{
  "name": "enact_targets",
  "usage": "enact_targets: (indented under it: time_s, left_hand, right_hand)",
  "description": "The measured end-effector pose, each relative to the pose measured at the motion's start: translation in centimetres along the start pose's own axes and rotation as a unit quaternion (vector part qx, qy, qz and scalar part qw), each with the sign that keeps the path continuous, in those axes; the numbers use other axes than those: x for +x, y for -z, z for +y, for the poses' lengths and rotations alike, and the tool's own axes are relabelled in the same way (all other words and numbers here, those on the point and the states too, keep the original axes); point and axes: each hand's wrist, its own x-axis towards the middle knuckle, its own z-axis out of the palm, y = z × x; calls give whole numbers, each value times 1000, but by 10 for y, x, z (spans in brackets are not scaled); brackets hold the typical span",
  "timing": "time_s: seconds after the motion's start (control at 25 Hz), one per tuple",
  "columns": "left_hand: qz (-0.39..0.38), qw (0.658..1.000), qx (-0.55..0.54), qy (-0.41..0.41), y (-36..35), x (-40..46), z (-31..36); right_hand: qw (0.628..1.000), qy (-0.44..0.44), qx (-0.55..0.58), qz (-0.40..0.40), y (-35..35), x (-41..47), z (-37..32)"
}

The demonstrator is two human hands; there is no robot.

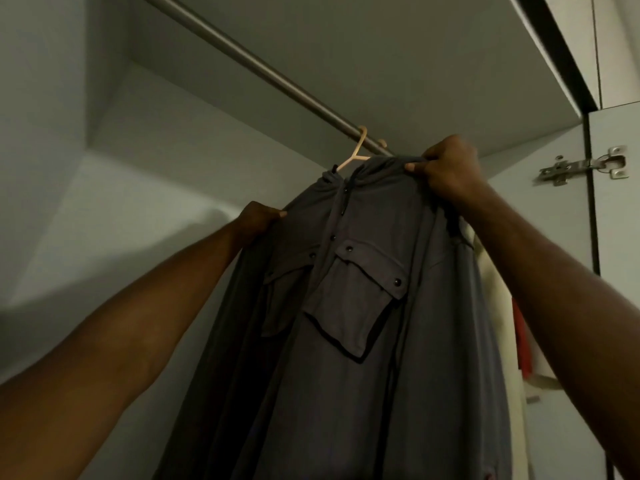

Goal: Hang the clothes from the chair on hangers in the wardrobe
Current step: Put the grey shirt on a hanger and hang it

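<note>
Up at the brushed metal wardrobe rail (263, 69), one pale peach plastic hanger (356, 152) has its hook over the bar, and one grey button-front shirt with flapped chest pockets (346, 306) drapes from it, its long axis running straight down from the rail. Both hands are up there! The right hand (446, 168) is just under the rail, pinching the shirt's collar fabric between thumb and curled fingers. The left hand (258, 218) sits lower and further out from the rail, gripping the shirt's shoulder edge. So the right is the nearer hand to the hook, and the shirt hangs between the two arms. I'd say the shoulders are being settled onto the hanger; whether both are properly seated, I can't tell. Beyond the shirt, further along the rail, a cream garment (498, 306) and a red one (523, 344) peek out. One steel door hinge (585, 166) beside them.
</note>
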Motion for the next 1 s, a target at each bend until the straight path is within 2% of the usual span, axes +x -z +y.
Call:
enact_targets:
  time_s: [0.08,0.16,0.24,0.32,0.4,0.52,0.6,0.8,0.92,1.0]
  left_hand:
    - [-13,999,-33,-15,5,-13,-1]
    - [-40,998,-41,23,10,-33,-3]
    - [-121,990,6,72,17,-57,-20]
    - [-198,970,80,116,23,-82,-51]
    - [-243,951,118,148,29,-106,-81]
    - [-295,937,27,185,32,-136,-119]
    - [-297,935,-26,195,26,-147,-134]
    - [-268,946,-54,175,5,-161,-152]
    - [-239,960,27,142,12,-152,-153]
    - [-139,972,139,132,27,-137,-153]
  right_hand:
    - [999,-31,41,13,7,-6,5]
    - [992,-85,95,22,13,-23,8]
    - [976,-153,154,2,17,-56,7]
    - [956,-208,202,-52,18,-96,9]
    - [928,-259,256,-86,19,-136,14]
    - [859,-301,394,-131,17,-203,18]
    - [834,-317,427,-146,6,-249,19]
    - [824,-356,426,-113,-48,-343,13]
    - [821,-393,408,-74,-62,-368,28]
    - [828,-416,375,-26,-54,-372,51]
